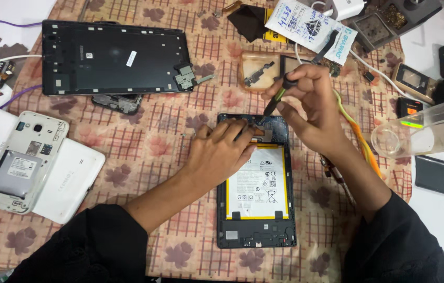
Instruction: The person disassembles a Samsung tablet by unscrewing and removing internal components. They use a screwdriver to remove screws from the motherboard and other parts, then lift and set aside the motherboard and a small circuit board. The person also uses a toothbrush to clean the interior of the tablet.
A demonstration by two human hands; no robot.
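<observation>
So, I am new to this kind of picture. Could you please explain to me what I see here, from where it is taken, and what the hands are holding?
There is one picture, taken by a camera worn on a person's head, looking down at their own two bare hands over a table with a checked flowered cloth. No machine is involved.

In the middle lies an opened tablet, back cover off, showing its white battery. The left hand presses flat on the tablet's upper part. The right hand holds a thin screwdriver in its fingers, tip down at the top of the tablet.

Around it: a large black tablet frame at the top left, an opened white phone at the left, a clear plastic cup lying on its side at the right, and small parts and cables along the top.
</observation>
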